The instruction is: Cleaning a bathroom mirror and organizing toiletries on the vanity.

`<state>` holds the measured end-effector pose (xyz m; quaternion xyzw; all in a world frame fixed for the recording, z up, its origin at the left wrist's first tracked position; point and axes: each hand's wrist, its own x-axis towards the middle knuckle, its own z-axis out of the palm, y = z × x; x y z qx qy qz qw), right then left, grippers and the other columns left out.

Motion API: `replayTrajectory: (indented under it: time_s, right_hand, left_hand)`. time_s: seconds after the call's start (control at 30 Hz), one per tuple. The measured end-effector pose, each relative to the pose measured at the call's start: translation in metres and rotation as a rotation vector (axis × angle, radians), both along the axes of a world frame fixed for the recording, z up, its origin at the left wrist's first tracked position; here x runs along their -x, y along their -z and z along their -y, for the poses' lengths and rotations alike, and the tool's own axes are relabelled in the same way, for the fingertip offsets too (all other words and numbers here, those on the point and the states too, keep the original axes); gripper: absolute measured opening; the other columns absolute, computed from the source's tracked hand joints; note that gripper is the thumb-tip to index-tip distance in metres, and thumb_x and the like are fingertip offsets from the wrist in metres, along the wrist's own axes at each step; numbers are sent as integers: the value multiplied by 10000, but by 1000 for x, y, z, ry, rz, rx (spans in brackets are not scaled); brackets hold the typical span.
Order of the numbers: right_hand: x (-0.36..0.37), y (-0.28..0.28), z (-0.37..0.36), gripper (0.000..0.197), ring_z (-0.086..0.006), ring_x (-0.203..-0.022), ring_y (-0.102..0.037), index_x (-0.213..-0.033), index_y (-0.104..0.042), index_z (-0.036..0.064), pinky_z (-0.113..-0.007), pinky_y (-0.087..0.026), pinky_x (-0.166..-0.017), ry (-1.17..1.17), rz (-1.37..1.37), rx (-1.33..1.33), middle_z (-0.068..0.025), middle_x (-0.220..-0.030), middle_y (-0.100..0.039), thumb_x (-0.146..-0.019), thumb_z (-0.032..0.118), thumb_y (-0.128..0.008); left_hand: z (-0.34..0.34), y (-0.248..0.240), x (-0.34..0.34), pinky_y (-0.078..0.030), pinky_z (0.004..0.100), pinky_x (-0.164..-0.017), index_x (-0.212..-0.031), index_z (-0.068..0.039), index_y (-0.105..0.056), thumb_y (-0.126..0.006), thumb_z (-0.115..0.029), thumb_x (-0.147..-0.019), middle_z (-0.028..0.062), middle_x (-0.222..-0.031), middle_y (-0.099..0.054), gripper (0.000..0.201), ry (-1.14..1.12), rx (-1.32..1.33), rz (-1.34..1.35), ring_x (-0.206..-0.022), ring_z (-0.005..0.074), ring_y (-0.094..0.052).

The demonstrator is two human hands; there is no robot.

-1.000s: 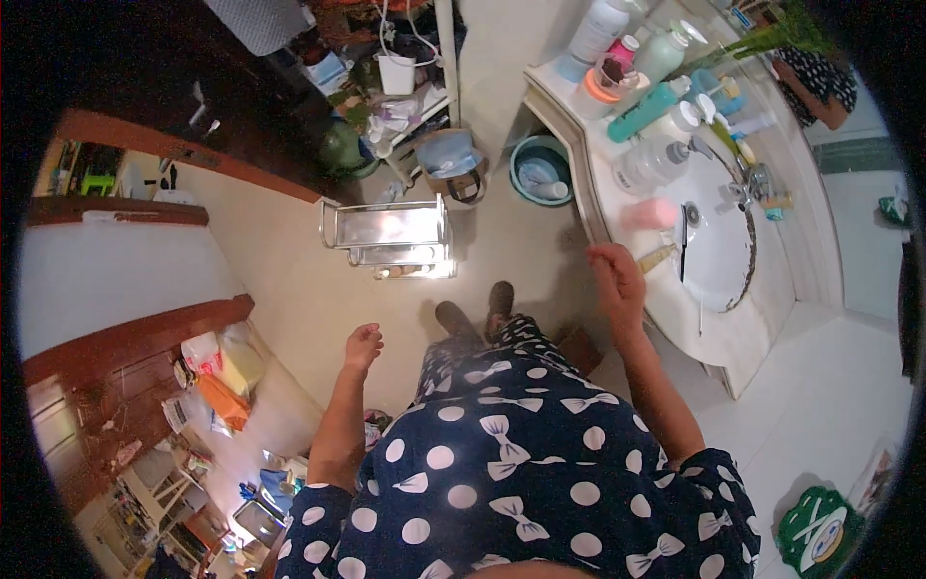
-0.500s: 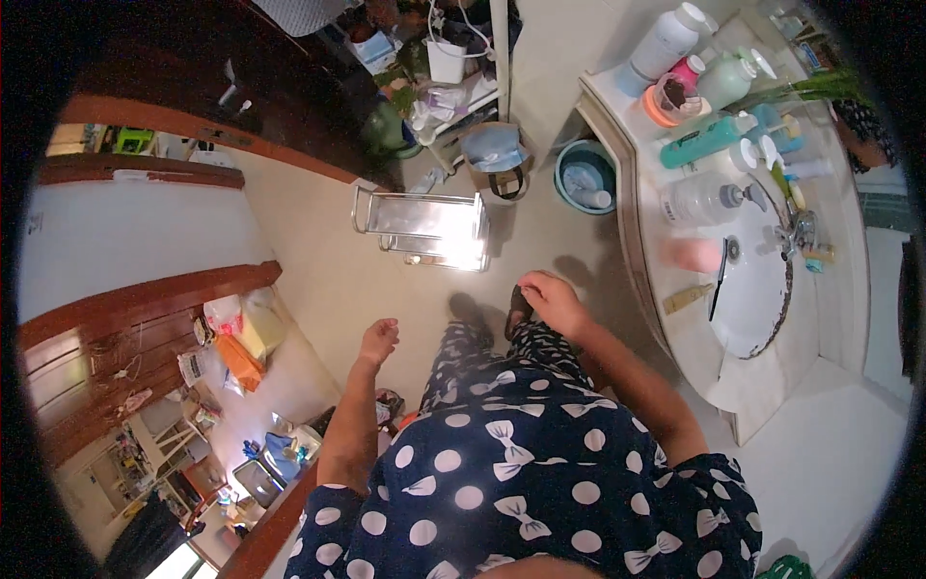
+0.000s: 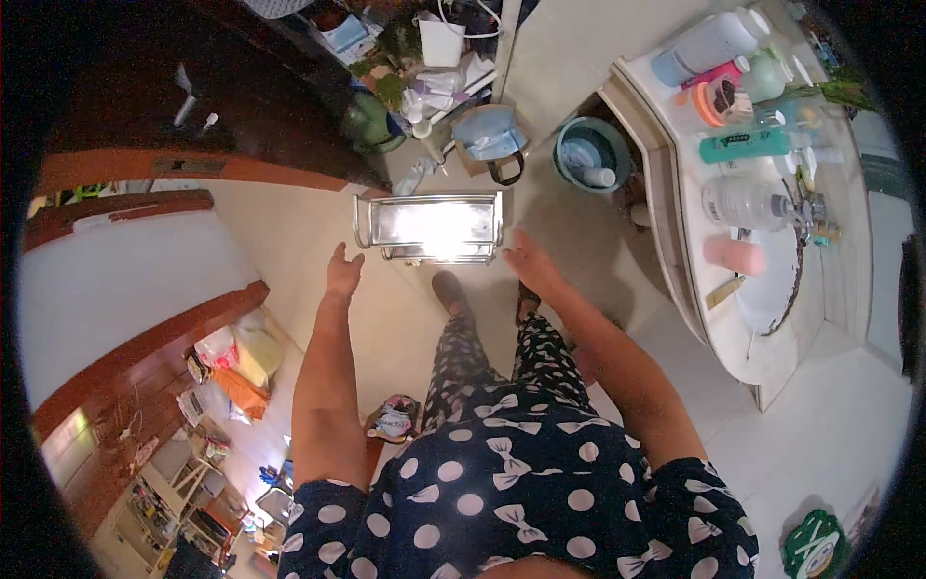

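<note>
A shiny two-tier metal rack [image 3: 394, 224] stands on the floor in front of my feet, with bright light glaring off its upper shelf. My left hand [image 3: 344, 271] is stretched out near the rack's left end, fingers apart and nothing in them. On the other side my right hand [image 3: 529, 266] reaches close to the rack's right end, its fingers extended and holding nothing. I cannot tell whether the right fingertips touch the metal.
Beyond the rack are a brown bag [image 3: 476, 154] and a teal bucket [image 3: 617, 157] with things inside. A washbasin counter [image 3: 690, 280] crowded with bottles runs along the right. To the left is a dark wooden door [image 3: 116, 125]. Cluttered shelves [image 3: 446, 116] stand ahead.
Both hands have moved forward and outward to either end of the rack, and their fingers have opened out. My body is nearer the rack, and the counter appears shifted to the right.
</note>
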<state>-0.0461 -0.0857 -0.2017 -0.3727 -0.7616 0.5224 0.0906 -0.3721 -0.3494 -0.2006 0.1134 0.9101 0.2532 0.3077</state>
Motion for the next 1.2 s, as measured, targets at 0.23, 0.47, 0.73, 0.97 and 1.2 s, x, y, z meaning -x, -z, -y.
replayTrajectory:
  time_s: [0.23, 0.47, 0.73, 0.97, 1.2]
  right_hand:
    - [43, 38, -12, 652, -402, -1215, -470, -1279, -484, -39, -456, -347, -1043, 86, 170, 314, -272, -1272, -521, -846, 433, -606]
    - [68, 51, 2, 308, -162, -832, -537, -1068, -572, -16, -322, -423, -727, 244, 149, 433, -68, -912, -609, -864, 210, -619]
    - [58, 73, 2, 338, -182, -862, -595, -1091, -573, 8, -321, -453, -766, 299, 208, 332, -61, -917, -621, -822, 169, -698]
    - [52, 82, 32, 516, -184, -963, -576, -1275, -461, 47, -314, -457, -850, 144, 98, -39, -74, -1054, -608, -828, 123, -707]
    - [61, 91, 31, 611, -405, -1189, -495, -1321, -432, 33, -461, -408, -1000, 234, -48, 435, -227, -1299, -508, -815, 262, -688]
  left_hand:
    - [-61, -21, 7, -443, 407, -804, -1366, -100, -430, -637, -259, -872, 52, -1134, -563, 558, -64, -196, 397, -990, 167, -517]
    - [-38, -1, 23, -439, 363, -780, -1227, -132, -530, -642, -266, -868, 20, -1047, -603, 399, -244, -209, 489, -945, 158, -533]
    - [-29, 28, 19, -439, 350, -769, -1205, -120, -528, -689, -318, -857, 11, -1014, -607, 432, -202, -230, 404, -923, 149, -543]
    - [-15, 45, 8, -454, 278, -812, -1364, -46, -401, -674, -211, -873, 52, -1203, -565, 586, -166, -130, 462, -975, 132, -543]
    - [-1, 74, 15, -472, 291, -749, -1265, -70, -535, -646, -158, -891, 18, -1095, -625, 400, -147, -267, 343, -918, 128, -577]
